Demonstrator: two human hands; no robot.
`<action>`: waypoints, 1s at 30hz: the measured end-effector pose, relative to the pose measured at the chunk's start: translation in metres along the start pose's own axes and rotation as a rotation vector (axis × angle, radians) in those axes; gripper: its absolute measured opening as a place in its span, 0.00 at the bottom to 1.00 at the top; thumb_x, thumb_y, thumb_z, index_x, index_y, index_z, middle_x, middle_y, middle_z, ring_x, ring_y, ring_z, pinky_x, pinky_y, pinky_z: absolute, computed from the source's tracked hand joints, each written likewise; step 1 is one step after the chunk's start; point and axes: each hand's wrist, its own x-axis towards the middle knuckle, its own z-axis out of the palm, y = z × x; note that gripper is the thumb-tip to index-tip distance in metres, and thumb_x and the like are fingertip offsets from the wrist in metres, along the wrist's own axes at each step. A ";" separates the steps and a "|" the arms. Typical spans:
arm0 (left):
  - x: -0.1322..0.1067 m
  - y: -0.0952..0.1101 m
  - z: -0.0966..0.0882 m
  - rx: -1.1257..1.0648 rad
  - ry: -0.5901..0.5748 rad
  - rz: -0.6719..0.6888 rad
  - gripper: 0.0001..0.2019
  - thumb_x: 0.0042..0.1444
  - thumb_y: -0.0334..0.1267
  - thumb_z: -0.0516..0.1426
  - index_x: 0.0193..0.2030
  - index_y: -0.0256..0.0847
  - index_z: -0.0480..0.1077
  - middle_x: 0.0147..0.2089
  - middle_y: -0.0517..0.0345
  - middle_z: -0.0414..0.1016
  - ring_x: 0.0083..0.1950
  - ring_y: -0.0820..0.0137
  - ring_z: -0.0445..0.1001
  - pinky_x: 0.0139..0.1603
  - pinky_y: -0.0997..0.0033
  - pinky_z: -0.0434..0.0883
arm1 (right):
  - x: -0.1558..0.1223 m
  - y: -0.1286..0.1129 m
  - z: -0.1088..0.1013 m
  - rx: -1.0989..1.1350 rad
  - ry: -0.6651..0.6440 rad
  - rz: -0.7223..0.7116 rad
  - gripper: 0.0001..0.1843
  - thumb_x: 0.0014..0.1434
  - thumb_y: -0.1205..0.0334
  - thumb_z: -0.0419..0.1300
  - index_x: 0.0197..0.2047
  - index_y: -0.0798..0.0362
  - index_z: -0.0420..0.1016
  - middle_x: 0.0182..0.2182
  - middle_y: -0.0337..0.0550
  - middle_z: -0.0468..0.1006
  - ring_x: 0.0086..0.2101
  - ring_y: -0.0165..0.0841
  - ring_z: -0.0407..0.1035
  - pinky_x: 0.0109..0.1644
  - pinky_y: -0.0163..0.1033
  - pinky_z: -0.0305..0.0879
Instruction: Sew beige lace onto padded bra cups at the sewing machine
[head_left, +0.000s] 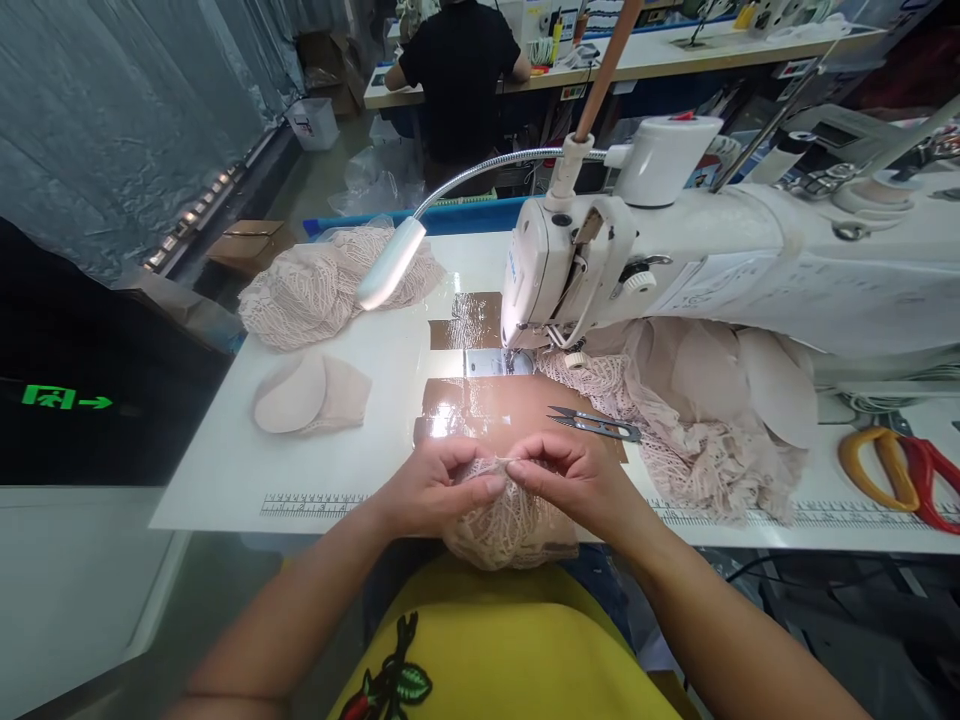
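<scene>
My left hand (435, 485) and my right hand (574, 475) meet at the table's near edge, both pinching the top rim of a beige lace-covered cup piece (510, 525) that bulges down toward my lap. The fingertips of both hands are closed on the lace. Thread snips (596, 424) lie on the table just beyond my right hand. The white sewing machine (675, 265) stands behind, its needle area (517, 350) above brown taped patches (465, 395).
A pile of lace pieces (330, 280) and a beige foam cup (307, 395) lie at left. More lace and cups (712, 420) heap at right under the machine arm. Orange and red scissors (900, 475) rest far right. Another person (457, 80) sits at a farther table.
</scene>
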 end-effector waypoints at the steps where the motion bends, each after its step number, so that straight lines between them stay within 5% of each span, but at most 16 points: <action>1: 0.000 0.000 -0.001 -0.077 -0.043 -0.024 0.12 0.57 0.43 0.59 0.36 0.34 0.70 0.30 0.59 0.65 0.30 0.75 0.63 0.31 0.76 0.62 | 0.000 0.000 -0.001 0.035 -0.007 0.009 0.12 0.56 0.55 0.60 0.28 0.54 0.75 0.21 0.37 0.71 0.23 0.27 0.61 0.25 0.33 0.57; 5: 0.000 -0.001 -0.003 -0.162 -0.095 -0.020 0.12 0.57 0.43 0.59 0.40 0.34 0.72 0.33 0.56 0.68 0.33 0.73 0.67 0.33 0.74 0.65 | -0.002 -0.002 -0.003 0.188 -0.067 0.059 0.14 0.54 0.51 0.61 0.26 0.53 0.72 0.21 0.37 0.67 0.23 0.26 0.58 0.24 0.32 0.56; 9: 0.004 -0.001 0.005 -0.088 -0.010 0.066 0.12 0.57 0.42 0.59 0.31 0.34 0.71 0.28 0.59 0.64 0.29 0.75 0.62 0.30 0.75 0.61 | -0.001 0.003 -0.002 0.357 -0.119 0.127 0.16 0.52 0.49 0.63 0.26 0.53 0.70 0.21 0.35 0.64 0.22 0.25 0.55 0.24 0.32 0.53; 14: 0.006 -0.004 0.019 -0.389 0.139 -0.024 0.14 0.52 0.43 0.62 0.26 0.35 0.67 0.25 0.61 0.63 0.26 0.77 0.61 0.28 0.77 0.62 | 0.006 0.011 0.003 0.564 -0.131 0.238 0.17 0.50 0.47 0.64 0.26 0.53 0.69 0.19 0.32 0.62 0.20 0.23 0.54 0.23 0.31 0.51; 16: 0.002 -0.001 0.010 -0.446 0.269 -0.108 0.13 0.50 0.43 0.63 0.28 0.36 0.67 0.25 0.62 0.64 0.24 0.77 0.61 0.26 0.77 0.62 | 0.008 0.012 -0.002 0.561 -0.076 0.244 0.17 0.50 0.48 0.65 0.30 0.53 0.72 0.22 0.34 0.68 0.22 0.24 0.59 0.25 0.31 0.57; 19: -0.007 0.016 -0.026 -0.297 0.614 -0.100 0.11 0.49 0.43 0.63 0.31 0.37 0.69 0.24 0.62 0.66 0.23 0.75 0.63 0.25 0.76 0.63 | 0.005 0.015 -0.021 0.468 0.060 0.225 0.17 0.49 0.48 0.66 0.35 0.53 0.75 0.31 0.41 0.75 0.30 0.30 0.69 0.34 0.36 0.67; 21: -0.009 0.029 -0.051 0.001 0.886 0.053 0.11 0.51 0.43 0.61 0.30 0.38 0.69 0.24 0.63 0.65 0.24 0.74 0.63 0.26 0.76 0.62 | 0.000 0.018 -0.036 0.353 0.128 0.223 0.16 0.51 0.49 0.64 0.37 0.52 0.75 0.33 0.43 0.77 0.34 0.33 0.72 0.38 0.38 0.69; 23: 0.001 0.037 -0.065 0.445 1.027 0.196 0.10 0.54 0.42 0.59 0.27 0.39 0.67 0.23 0.63 0.63 0.26 0.74 0.62 0.28 0.75 0.61 | -0.004 0.020 -0.048 0.191 0.169 0.210 0.15 0.53 0.50 0.63 0.38 0.51 0.76 0.33 0.43 0.78 0.35 0.34 0.72 0.38 0.38 0.69; 25: 0.022 0.034 -0.062 0.904 0.914 0.245 0.11 0.57 0.37 0.56 0.25 0.39 0.65 0.24 0.61 0.62 0.28 0.72 0.62 0.30 0.73 0.61 | -0.005 0.020 -0.055 0.011 0.188 0.171 0.13 0.56 0.51 0.60 0.39 0.50 0.77 0.35 0.43 0.79 0.35 0.35 0.73 0.37 0.37 0.68; 27: 0.050 0.021 -0.046 1.285 0.594 0.236 0.10 0.57 0.32 0.53 0.25 0.39 0.66 0.26 0.56 0.66 0.31 0.68 0.65 0.34 0.70 0.63 | 0.000 0.016 -0.058 -0.158 0.162 0.109 0.12 0.59 0.54 0.57 0.40 0.49 0.77 0.38 0.43 0.80 0.36 0.35 0.73 0.37 0.37 0.67; 30: 0.086 -0.003 -0.009 1.384 0.407 0.197 0.08 0.52 0.26 0.54 0.24 0.37 0.68 0.26 0.50 0.69 0.31 0.64 0.67 0.31 0.67 0.63 | 0.015 0.011 -0.056 -0.384 0.102 0.035 0.11 0.60 0.60 0.54 0.41 0.49 0.78 0.41 0.42 0.79 0.40 0.36 0.72 0.41 0.38 0.66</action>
